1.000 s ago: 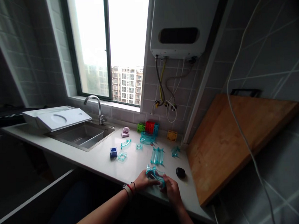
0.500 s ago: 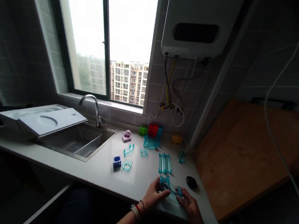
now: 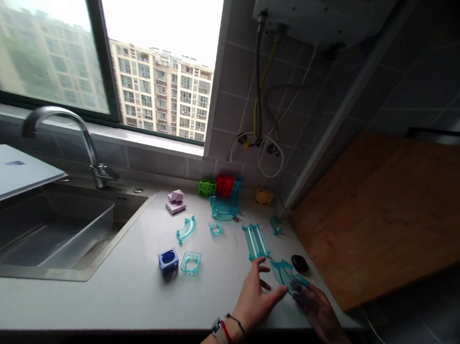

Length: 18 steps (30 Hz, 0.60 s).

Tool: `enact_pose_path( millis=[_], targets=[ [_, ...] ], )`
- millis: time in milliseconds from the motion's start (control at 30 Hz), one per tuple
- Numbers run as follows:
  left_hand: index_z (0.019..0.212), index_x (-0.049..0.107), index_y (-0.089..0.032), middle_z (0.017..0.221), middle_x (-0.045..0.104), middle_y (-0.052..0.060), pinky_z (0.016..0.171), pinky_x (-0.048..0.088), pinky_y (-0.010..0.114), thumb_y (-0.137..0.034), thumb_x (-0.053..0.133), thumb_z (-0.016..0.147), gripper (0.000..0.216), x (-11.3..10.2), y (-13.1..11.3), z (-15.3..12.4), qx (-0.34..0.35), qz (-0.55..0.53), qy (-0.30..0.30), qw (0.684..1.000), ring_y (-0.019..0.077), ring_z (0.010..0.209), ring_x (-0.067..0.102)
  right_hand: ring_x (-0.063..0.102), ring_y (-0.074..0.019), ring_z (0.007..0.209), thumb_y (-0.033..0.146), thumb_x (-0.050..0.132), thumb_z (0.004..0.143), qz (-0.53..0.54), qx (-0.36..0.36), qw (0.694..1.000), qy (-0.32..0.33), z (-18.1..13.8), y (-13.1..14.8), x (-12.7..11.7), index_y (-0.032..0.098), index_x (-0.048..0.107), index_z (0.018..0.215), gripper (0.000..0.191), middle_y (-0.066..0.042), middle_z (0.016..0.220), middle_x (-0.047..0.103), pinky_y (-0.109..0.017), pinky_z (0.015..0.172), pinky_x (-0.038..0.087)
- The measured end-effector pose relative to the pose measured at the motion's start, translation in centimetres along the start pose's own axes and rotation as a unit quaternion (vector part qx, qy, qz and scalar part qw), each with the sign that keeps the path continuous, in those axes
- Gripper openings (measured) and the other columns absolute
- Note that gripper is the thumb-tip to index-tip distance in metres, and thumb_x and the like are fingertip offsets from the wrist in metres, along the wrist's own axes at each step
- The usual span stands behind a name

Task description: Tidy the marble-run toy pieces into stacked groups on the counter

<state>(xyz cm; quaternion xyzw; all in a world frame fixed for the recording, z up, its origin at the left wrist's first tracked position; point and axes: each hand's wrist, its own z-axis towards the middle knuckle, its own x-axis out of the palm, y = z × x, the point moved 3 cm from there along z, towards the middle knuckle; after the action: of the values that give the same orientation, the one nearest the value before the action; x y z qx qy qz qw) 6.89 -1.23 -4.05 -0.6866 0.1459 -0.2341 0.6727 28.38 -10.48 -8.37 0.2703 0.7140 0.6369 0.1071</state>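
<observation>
A translucent teal plastic track piece is in my right hand, gripped at its right end between thumb and fingers. My left hand is open just left of it, fingers spread and curved. Its thumb reaches the piece's lower edge; whether it touches, I cannot tell. Right behind my left fingers lies a straight grooved teal track on the counter. A black rounded object sits beyond my right hand.
Left on the white counter are a blue cube, a square teal frame, a curved teal piece and pink blocks. Green, red and yellow blocks stand by the wall. The sink is far left, a wooden board right.
My left hand has let go of the teal piece and opened. My right hand keeps it, now tilted up and turned. The view has swung closer to the counter.
</observation>
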Motion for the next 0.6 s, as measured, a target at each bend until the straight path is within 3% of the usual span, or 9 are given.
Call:
enact_pose_path(
  millis=[100,233,333,433,500,600],
  targets=[
    [0.142,0.054,-0.025,0.124,0.066,0.015,0.076,0.056,0.035,-0.044,0.087,0.07,0.081,-2.2,-2.0,0.8,0.025,0.033,0.047,0.998,0.0226,0.08,0.069,0.075,-0.0329,0.095,0.048,0.084,0.072,-0.046,-0.024,0.999,0.006,-0.4,0.7,0.7,0.026,0.083,0.097,0.033,-0.014,0.105,0.08,-0.049,0.088,0.056],
    [0.138,0.06,-0.026,0.117,0.07,0.014,0.068,0.058,0.032,-0.037,0.089,0.068,0.077,-4.4,-1.9,1.5,0.033,0.001,0.119,0.992,0.0211,0.073,0.069,0.073,-0.0294,0.097,0.052,0.08,0.076,-0.134,-0.063,0.988,0.034,-0.8,2.0,2.0,0.024,0.081,0.098,0.035,-0.013,0.108,0.078,-0.047,0.088,0.055],
    [0.141,0.058,-0.029,0.123,0.068,0.014,0.062,0.058,0.028,-0.032,0.091,0.064,0.084,-5.2,-1.2,1.4,0.05,0.002,0.125,0.991,0.0233,0.083,0.07,0.068,-0.0286,0.108,0.05,0.083,0.072,-0.177,-0.069,0.98,0.055,-0.8,3.8,2.7,0.025,0.08,0.103,0.04,-0.011,0.116,0.074,-0.045,0.095,0.053],
    [0.144,0.056,-0.032,0.128,0.064,0.012,0.058,0.057,0.025,-0.031,0.089,0.067,0.084,-5.7,-1.6,1.1,0.093,0.04,0.117,0.988,0.0229,0.088,0.068,0.063,-0.0283,0.115,0.046,0.086,0.07,-0.219,-0.085,0.968,0.094,-1.1,6.9,3.7,0.023,0.081,0.094,0.034,-0.01,0.12,0.07,-0.044,0.102,0.048],
    [0.143,0.057,-0.032,0.131,0.063,0.011,0.056,0.057,0.023,-0.029,0.084,0.072,0.076,-6.0,-2.4,0.8,0.119,0.087,0.105,0.984,0.0227,0.091,0.068,0.062,-0.0273,0.116,0.039,0.084,0.075,-0.282,-0.112,0.943,0.14,-1.6,9.3,4.9,0.022,0.081,0.092,0.024,-0.01,0.12,0.068,-0.043,0.105,0.046],
    [0.13,0.066,-0.029,0.13,0.063,0.008,0.059,0.058,0.023,-0.02,0.074,0.08,0.051,-6.1,-3.4,0.5,0.145,0.156,0.084,0.973,0.0213,0.096,0.067,0.062,-0.0255,0.117,0.027,0.076,0.084,-0.424,-0.183,0.862,0.209,-2.9,12.7,7.0,0.023,0.079,0.099,0.017,-0.009,0.121,0.066,-0.043,0.109,0.043]
  ],
)
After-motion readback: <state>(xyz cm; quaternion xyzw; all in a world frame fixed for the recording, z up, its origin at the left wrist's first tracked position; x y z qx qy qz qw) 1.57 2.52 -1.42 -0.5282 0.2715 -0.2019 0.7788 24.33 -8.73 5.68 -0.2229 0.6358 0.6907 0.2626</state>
